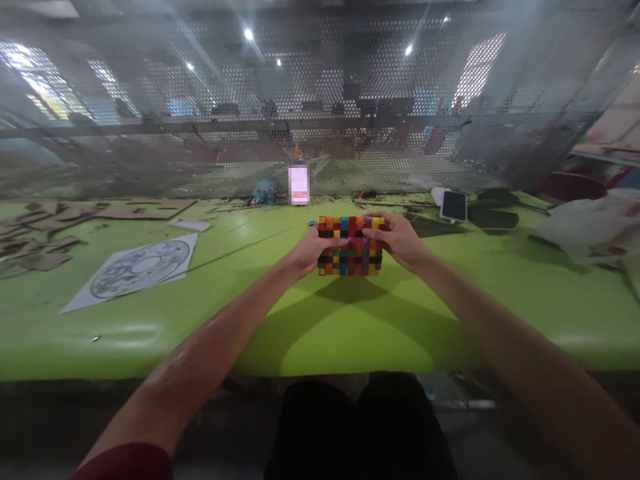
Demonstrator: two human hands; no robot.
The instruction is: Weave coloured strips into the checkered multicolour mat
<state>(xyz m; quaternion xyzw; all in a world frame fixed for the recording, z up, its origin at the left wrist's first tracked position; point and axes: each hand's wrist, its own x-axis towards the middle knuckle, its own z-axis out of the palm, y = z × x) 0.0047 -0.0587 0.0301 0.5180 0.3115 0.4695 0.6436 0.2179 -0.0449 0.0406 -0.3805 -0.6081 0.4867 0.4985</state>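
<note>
Left hand (307, 253), right hand (395, 241): fingers curled around multicoloured cube block (350, 259) on green table (350, 327); uneven squeeze could buckle it.

1. Green tabletop (350, 333): open strip from near edge up to multicoloured cube block (350, 257) at mid-table.
2. Left: printed sheet (135, 270), flat; low cardboard scraps (45, 240) beyond it.
3. Right rear: smartphone (454, 205), flat; white plastic bag (590, 227) at far right, well apart from block.
4. Rear: upright perforated metal screen (320, 120) walls off far side.
</note>
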